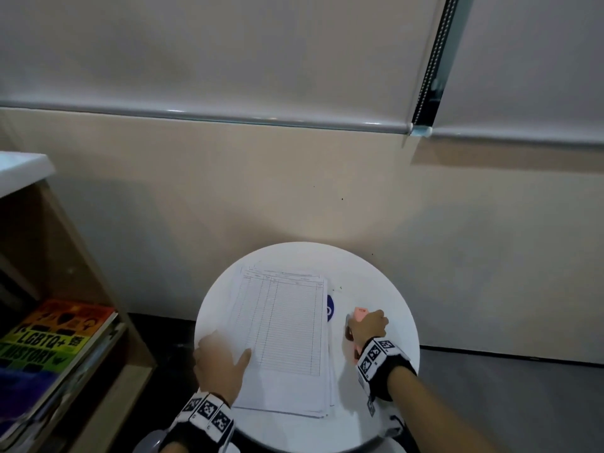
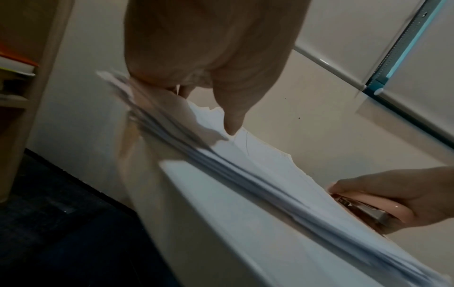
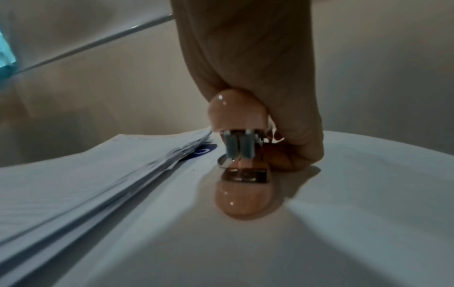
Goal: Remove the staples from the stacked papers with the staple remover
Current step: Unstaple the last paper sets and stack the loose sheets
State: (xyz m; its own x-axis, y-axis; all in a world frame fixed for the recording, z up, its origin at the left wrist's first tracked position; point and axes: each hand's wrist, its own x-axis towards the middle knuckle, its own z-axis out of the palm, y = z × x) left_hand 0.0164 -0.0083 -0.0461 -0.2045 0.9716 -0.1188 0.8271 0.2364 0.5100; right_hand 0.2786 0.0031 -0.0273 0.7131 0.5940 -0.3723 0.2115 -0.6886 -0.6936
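At the near left of the round white bench [image 1: 376, 282], the left hand [image 1: 219, 367] is laid on the near-left corner of the stacked papers [image 1: 284, 325], its fingers [image 2: 232, 124] straight and slightly spread, a fingertip pressed to the top sheet; nothing is gripped. One stack is counted, made of many thin sheets whose edges are fanned unevenly along the right side in the right wrist view. The sheets are judged light, limp and easily torn or slid on the smooth top, so the stack is best pinned flat close to whichever corner is being worked. No staple can be made out in any view.

To the right of the stack, just beside it but apart from it, one pink tool, taken to be the staple remover [image 3: 242, 155], is stood on the bench. It is clasped from above by the right hand [image 1: 369, 325], with the fingers [image 3: 302, 147] curled round its upper shell and its base seen resting on the bench. The tool is judged hard, glossy and somewhat slippery, small and light, with metal parts between the shells; a firm hold across the two pink shells is called for, clear of the metal.

Partly covered by the papers' right edge, one blue round sticker [image 1: 330, 308] is seen. At the far left, a shelf [image 1: 65, 256] with a rainbow-covered book [image 1: 55, 335] is visible.
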